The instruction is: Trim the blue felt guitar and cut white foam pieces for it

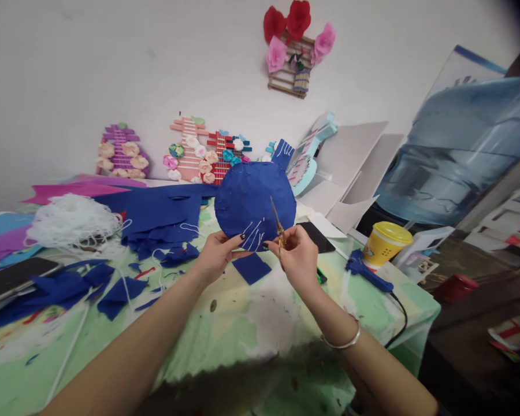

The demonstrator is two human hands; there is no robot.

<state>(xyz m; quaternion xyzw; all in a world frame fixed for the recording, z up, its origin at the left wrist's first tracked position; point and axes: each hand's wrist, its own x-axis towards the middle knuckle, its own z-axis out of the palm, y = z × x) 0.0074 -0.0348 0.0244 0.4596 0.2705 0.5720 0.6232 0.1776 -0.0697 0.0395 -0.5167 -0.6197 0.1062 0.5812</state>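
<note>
A rounded blue paper-covered piece [253, 193], shaped like a small guitar body with a short neck, is held up over the table. White strings fan across its lower edge, and more white lines show on its neck. My left hand [219, 254] pinches the lower left edge of this piece. In my right hand [298, 254] is a small pair of gold-handled scissors [280, 231], blades pointing up in front of the blue surface. The right fingertips are close to the piece's lower right edge. Below it lies a blue paper square [252, 268].
A tangle of white string [75, 221], blue paper scraps [122, 296] and a phone [17, 280] lie to the left. At the right are a blue glue gun [368, 271], a yellow-lidded cup [387, 242] and a large water bottle [455, 150]. Decorated stick guitars [121, 150] lean against the wall.
</note>
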